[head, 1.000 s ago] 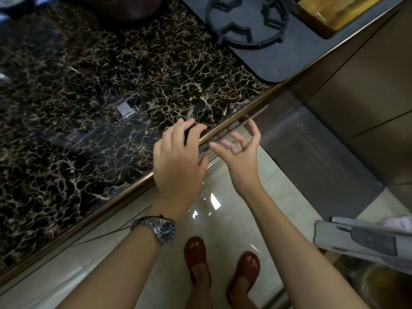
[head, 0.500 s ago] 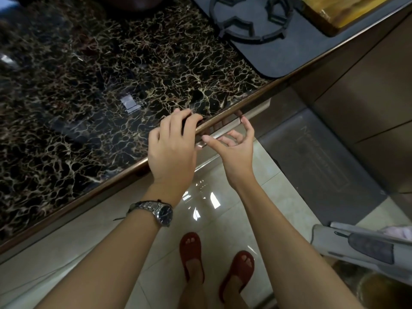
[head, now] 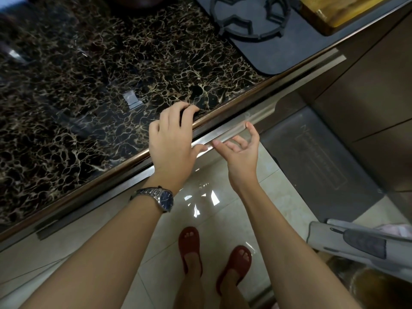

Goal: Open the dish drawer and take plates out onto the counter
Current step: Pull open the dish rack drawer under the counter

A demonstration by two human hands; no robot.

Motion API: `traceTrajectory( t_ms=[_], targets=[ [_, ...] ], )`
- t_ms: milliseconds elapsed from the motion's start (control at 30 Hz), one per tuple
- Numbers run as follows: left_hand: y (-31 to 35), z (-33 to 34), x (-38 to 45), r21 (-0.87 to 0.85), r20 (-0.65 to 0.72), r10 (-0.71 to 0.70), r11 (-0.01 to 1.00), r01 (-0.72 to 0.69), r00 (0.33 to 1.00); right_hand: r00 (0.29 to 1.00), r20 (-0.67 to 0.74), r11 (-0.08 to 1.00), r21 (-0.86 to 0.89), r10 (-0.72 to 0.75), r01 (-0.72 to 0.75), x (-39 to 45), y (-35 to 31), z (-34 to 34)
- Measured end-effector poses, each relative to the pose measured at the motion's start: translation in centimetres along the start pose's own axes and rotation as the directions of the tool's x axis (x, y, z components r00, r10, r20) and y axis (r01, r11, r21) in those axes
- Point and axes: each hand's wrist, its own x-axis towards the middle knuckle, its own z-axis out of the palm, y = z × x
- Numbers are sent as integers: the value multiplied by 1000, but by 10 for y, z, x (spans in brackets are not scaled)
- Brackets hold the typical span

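Note:
A dark veined marble counter [head: 93,90] fills the upper left. Just under its bronze front edge runs the long metal handle strip of the drawer [head: 274,105]. My left hand [head: 172,141], with a steel watch on the wrist, lies flat on the counter edge, fingers curled onto the marble and thumb at the strip. My right hand [head: 239,152] hovers palm-up beside it, fingers apart, with the fingertips at the handle strip; it holds nothing. The drawer looks closed. No plates are in view.
A black hob with a cast-iron pan support [head: 249,16] sits on the counter at the upper right, next to a wooden board [head: 341,12]. A grey floor mat [head: 321,159] lies on the glossy tiles. Brown cabinet fronts [head: 367,103] stand at the right. My feet wear red slippers [head: 189,248].
Both hands slid slightly left along the counter edge. My right hand dropped a little, and its fingertips now meet the handle strip.

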Motion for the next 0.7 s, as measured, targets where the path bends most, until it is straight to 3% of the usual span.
traceTrajectory(
  t_ms=[467, 600, 700],
  targets=[
    [6, -5, -12, -24, 81, 41, 999, -39, 996, 999, -32, 998, -56, 6, -8, -22, 1, -20],
    [21, -1, -44, -149, 1, 5, 989, -5, 1000, 998, -66, 992, -122, 9, -17, -31, 1, -33],
    [28, 4, -58, -328, 138, 22, 944, 25, 990, 997, -75, 973, -229, -14, -4, -38, -2, -46]
  ],
)
